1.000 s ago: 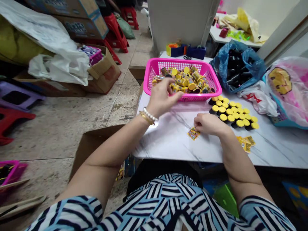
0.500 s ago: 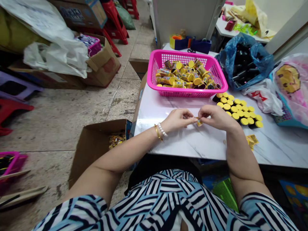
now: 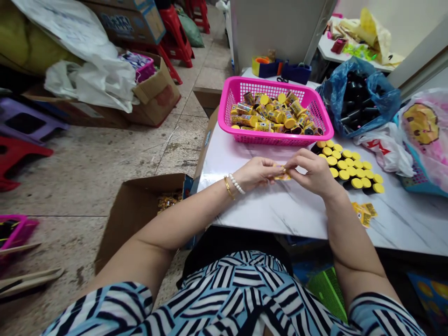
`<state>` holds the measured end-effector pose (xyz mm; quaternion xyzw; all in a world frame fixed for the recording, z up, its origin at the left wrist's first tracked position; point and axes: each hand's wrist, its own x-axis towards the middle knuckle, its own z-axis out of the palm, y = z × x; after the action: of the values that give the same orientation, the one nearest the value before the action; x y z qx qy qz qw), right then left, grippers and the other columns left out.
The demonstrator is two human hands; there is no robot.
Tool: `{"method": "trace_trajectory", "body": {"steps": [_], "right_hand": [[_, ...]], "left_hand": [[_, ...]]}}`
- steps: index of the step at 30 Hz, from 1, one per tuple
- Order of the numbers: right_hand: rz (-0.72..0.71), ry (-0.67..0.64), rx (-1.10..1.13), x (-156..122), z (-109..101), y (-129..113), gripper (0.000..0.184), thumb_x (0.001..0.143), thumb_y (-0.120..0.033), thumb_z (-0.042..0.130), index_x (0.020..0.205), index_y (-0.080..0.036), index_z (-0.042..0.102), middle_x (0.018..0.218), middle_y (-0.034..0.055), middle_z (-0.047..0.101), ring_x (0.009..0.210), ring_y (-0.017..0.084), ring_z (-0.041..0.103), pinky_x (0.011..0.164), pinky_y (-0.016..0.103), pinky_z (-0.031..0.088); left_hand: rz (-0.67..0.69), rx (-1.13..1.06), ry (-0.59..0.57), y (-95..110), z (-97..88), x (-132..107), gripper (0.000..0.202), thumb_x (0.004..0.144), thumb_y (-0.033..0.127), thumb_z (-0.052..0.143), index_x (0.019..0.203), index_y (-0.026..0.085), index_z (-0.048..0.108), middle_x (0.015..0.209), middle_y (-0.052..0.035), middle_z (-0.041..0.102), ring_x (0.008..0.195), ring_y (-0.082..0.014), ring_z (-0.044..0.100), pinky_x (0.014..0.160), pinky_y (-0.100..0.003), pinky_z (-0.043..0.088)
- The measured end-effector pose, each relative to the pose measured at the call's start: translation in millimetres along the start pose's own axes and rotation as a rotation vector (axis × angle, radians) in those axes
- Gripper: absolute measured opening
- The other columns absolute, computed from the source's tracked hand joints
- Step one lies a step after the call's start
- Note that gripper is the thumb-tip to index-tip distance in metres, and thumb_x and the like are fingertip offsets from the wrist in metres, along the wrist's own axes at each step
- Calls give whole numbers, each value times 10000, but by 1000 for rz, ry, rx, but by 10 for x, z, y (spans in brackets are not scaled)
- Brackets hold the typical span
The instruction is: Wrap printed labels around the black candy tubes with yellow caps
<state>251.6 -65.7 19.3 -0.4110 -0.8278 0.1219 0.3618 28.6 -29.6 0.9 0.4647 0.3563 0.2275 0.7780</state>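
Observation:
Above the white tabletop [image 3: 266,210], my left hand [image 3: 257,172] pinches a small yellow printed label [image 3: 282,177]. The fingertips of my right hand [image 3: 308,170] are closed on the label's right end, so both hands meet on it. The fingers hide part of it. To the right of my right hand stand rows of small black bottles with yellow caps [image 3: 350,162], packed together. More flat yellow labels [image 3: 366,213] lie in a loose pile beside my right forearm. Behind my hands is a pink basket [image 3: 276,137] heaped with small yellow-wrapped bottles [image 3: 278,114].
A blue plastic bag [image 3: 324,93] of black bottles stands at the back right, near a white bag [image 3: 388,149]. Tape dispensers [image 3: 296,72] sit behind the basket. An open cardboard box [image 3: 129,205] with yellow pieces inside stands left of the table.
The label now lies lengthwise between my hands, where it was tilted downward. My left fingers have closed further over it. The whole view has shifted slightly.

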Motion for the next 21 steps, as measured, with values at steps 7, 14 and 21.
{"method": "trace_trajectory", "body": {"steps": [7,14,21], "right_hand": [[659,250,606,22,371,91,480,812,-618,802,999,-183,720,831,26,728,673,151,672,611,295,587],[682,340,631,33,546,17,338,754,-480,873,775,-190,700,695,-7,715,590,116,610,598,253,514],[491,131,129,-42,385,-204,337,839,-569,729,869,-242,807,821,73,811,728,253,740,715,387,580]], "left_hand": [[213,-138,324,-61,47,73,232,818,229,850,844,98,660,753,-53,722,519,-96,624,410,-191,410],[517,23,468,-122,41,86,333,900,451,775,869,142,651,722,-6,666,620,-108,615,586,-220,492],[809,629,490,-110,80,-129,181,854,339,815,867,164,773,868,-56,757,839,-169,654,854,-302,510]]}}
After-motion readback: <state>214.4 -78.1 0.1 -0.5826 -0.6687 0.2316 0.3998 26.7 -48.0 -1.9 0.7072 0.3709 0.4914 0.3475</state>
